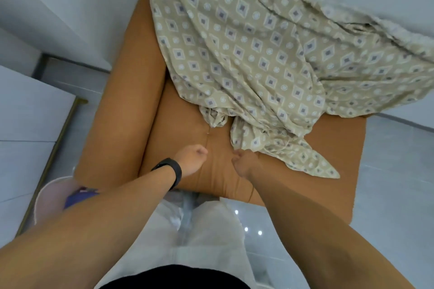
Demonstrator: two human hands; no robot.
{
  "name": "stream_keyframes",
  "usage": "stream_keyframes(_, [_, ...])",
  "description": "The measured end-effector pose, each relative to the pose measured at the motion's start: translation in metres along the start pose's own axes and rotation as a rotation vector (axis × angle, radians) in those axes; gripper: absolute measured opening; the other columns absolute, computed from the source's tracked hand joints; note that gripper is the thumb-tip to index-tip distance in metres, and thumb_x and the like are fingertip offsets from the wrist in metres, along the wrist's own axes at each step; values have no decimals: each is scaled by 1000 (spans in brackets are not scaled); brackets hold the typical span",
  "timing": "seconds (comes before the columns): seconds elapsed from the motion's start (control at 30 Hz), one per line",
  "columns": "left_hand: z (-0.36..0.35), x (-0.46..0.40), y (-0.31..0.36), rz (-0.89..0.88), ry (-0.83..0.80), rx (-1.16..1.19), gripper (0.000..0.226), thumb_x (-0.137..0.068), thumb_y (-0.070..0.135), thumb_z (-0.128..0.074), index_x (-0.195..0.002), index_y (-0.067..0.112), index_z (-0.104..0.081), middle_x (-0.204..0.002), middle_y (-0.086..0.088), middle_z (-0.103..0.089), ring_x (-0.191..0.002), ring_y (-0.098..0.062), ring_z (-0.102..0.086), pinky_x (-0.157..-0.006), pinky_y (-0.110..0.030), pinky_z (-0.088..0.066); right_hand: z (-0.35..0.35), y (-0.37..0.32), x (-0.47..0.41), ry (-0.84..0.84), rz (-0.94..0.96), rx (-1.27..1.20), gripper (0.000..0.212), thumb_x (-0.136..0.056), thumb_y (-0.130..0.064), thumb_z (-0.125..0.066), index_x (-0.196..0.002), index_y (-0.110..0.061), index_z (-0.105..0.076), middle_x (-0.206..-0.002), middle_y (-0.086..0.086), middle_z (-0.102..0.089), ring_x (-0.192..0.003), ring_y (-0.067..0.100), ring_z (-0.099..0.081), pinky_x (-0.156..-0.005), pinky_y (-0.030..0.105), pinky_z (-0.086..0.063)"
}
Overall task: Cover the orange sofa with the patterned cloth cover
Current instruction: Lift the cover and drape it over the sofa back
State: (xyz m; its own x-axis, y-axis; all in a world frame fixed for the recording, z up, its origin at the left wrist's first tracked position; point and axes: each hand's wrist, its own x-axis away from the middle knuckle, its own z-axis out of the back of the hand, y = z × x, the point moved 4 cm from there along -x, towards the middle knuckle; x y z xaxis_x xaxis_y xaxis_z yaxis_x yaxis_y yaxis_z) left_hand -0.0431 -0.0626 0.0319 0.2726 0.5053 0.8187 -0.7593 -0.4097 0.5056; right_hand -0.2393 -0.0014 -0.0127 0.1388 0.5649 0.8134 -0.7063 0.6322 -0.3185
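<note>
Head view looks steeply down for me onto the orange sofa [145,91], which fills the middle of the frame, its seat running from 6 o'clock up toward 12. Bunched over its far and right portion, from roughly 12 round to 3 o'clock, I see the patterned cloth cover [258,54], beige with grey diamonds and pale circles; it is crumpled, with a twisted tail trailing down to about 4 o'clock on the seat. Most of the near seat and the armrest at 9 o'clock are bare orange.

My left hand [191,159] hovers over the seat just below centre, fingers curled into a loose fist with nothing in it that I can make out; a black wristband [172,171] sits on that wrist. My right hand [244,163] is just beside it toward 3 o'clock, fingers likewise curled, at the very edge of the cloth's lower fold. I cannot tell whether it pinches the fabric or merely touches it.

At 8 o'clock a pale round basket [50,195] stands on the tiled floor [394,171].
</note>
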Motion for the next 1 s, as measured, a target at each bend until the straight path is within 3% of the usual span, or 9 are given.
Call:
stream_keyframes(0.07, [-16, -17, -13, 52, -5, 39, 27, -102, 19, -48, -123, 22, -65, -126, 0, -63, -108, -14, -57, -85, -24, -42, -12, 19, -29, 6, -28, 81, 52, -105, -29, -43, -155, -18, -36, -158, 11, -26, -140, 29, -34, -114, 28, -27])
stream_keyframes(0.2, [-48, -57, -34, 127, -19, 72, 27, -102, 17, -47, -124, 21, -64, -118, 0, -64, -108, -19, -60, -86, -26, -44, -28, 47, -90, 71, -181, 108, 57, -100, -39, -43, -155, -40, -29, -165, 10, 2, -144, 39, -12, -119, 38, -16])
stream_keyframes(0.37, [-68, -85, -55, 173, -2, 84, 26, -102, 12, -49, -120, 16, -66, -108, 4, -59, -99, -15, -54, -85, -23, -39, -33, 76, -136, 59, -496, -766, 60, -98, -45, -50, -155, -40, -31, -161, 0, -19, -139, 28, -33, -115, 47, -35])
stream_keyframes(0.43, [-67, -81, -63, 191, 9, 80, 24, -101, 11, -51, -119, 15, -67, -107, 3, -59, -99, -15, -55, -86, -23, -39, -31, 71, -138, 57, -441, -964, 58, -102, -41, -47, -157, -31, -30, -160, -4, -28, -142, 25, -34, -117, 46, -32])
stream_keyframes(0.53, [-60, -66, -69, 208, 0, 41, 22, -101, 13, -52, -116, 17, -68, -109, 1, -62, -100, -18, -58, -90, -26, -43, -28, 57, -125, 70, -275, -951, 50, -104, -35, -45, -153, -27, -40, -162, -2, -30, -144, 23, -35, -120, 42, -26])
stream_keyframes(0.63, [-43, -45, -57, 181, -31, -21, 22, -101, 15, -52, -116, 19, -68, -115, -2, -65, -108, -23, -60, -87, -26, -43, -10, 39, -85, 134, -163, -945, 40, -104, -27, -48, -143, -23, -55, -147, 1, -53, -119, 13, -53, -116, 34, -35])
stream_keyframes(0.77, [-19, -8, -9, 95, -11, -63, 20, -101, 20, -51, -111, 27, -66, -113, 1, -66, -103, -20, -62, -80, -26, -47, 40, 22, -8, 340, -42, -932, 40, -100, -1, -43, -129, -14, -67, -116, 2, -70, -86, 10, -61, -80, 7, -50])
stream_keyframes(0.9, [-14, 22, 43, -7, -14, -103, 21, -101, 22, -49, -116, 25, -64, -111, -3, -67, -101, -24, -65, -81, -30, -52, 88, 18, 57, 381, 64, -890, 35, -99, -3, -53, -130, -12, -67, -97, -10, -69, -81, 4, -67, -78, 11, -53])
stream_keyframes(1.0, [-24, 34, 76, -115, -18, -190, 28, -99, 22, -55, -127, 22, -59, -123, -2, -61, -110, -21, -60, -90, -30, -50, 112, 15, 93, 404, 158, -905, 33, -97, -14, -65, -129, -16, -68, -103, -14, -70, -101, 7, -68, -88, 17, -54])
